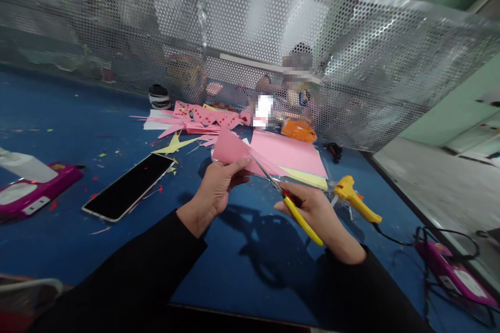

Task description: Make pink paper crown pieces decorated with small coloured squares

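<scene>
Between the thumb and fingers of my left hand point(219, 187) is a piece of pink paper point(231, 146), held above the blue table point(219, 265). My right hand point(312, 210) grips scissors point(299, 216) with yellow and red handles. Their blades point up and to the left and reach the right edge of the held paper. Behind my hands lies a stack of pink and yellow sheets point(291, 153). Pink cut strips and red-dotted pink shapes point(207, 116) lie at the back, left of the stack.
A phone point(130, 186) and a purple power strip point(41, 192) lie on the left. To the right are a yellow glue gun point(357, 200) and another purple strip point(455, 273) with black cables. A perforated metal screen point(250, 15) stands behind, with a person beyond it.
</scene>
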Tool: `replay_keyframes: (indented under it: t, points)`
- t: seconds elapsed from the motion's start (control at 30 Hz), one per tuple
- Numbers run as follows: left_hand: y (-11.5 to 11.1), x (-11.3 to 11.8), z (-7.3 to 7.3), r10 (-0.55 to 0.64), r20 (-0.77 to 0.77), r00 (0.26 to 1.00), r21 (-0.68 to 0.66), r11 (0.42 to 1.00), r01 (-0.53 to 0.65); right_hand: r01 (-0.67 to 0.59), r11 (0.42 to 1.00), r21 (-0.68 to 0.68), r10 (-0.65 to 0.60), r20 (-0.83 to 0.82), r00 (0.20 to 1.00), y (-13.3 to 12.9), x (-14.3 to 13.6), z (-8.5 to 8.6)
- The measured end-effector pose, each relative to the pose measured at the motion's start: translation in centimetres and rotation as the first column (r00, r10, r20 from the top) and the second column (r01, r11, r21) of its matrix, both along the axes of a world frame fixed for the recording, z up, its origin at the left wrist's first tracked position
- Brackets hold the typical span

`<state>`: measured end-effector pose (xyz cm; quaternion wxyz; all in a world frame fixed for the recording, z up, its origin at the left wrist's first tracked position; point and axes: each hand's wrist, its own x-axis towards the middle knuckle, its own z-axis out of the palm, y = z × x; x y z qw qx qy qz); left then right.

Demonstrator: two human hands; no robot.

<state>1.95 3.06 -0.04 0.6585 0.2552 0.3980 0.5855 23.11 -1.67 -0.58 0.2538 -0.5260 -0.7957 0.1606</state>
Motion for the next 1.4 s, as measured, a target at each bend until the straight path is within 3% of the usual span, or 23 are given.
replay_keyframes:
  t: [0.17, 0.97, 1.1, 1.3, 1.4]
  points:
    - [-0.1, -0.1, 0.1, 0.002, -0.021, 1.000, -0.008, 1.000, -0.002, 0.051, 0.998, 0.040, -0.052, 0.017, 0.998, 0.0, 0.1, 0.0]
    - [-0.8, 0.7, -0.6, -0.078, -0.100, 0.992, -0.006, 0.997, 0.078, 0.022, 0.998, 0.051, -0.023, 0.019, 1.000, 0.1, 0.1, -0.3]
    - [-0.6, 0.5, -0.2, -0.094, -0.061, 0.994, -0.005, 0.996, 0.094, 0.031, 0.999, 0.043, -0.031, 0.010, 0.999, 0.2, 0.1, -0.3]
    - [0.4, -0.9, 0.8, 0.005, 0.025, 1.000, 0.042, 0.999, -0.007, 0.042, 0.997, 0.070, -0.042, -0.006, 0.999, 0.3, 0.7, 0.1]
    - [0.8, -1.5, 1.1, -0.002, 0.008, 1.000, 0.053, 0.999, 0.002, 0.037, 0.993, 0.112, -0.039, 0.021, 0.999, 0.3, 0.9, 0.2]
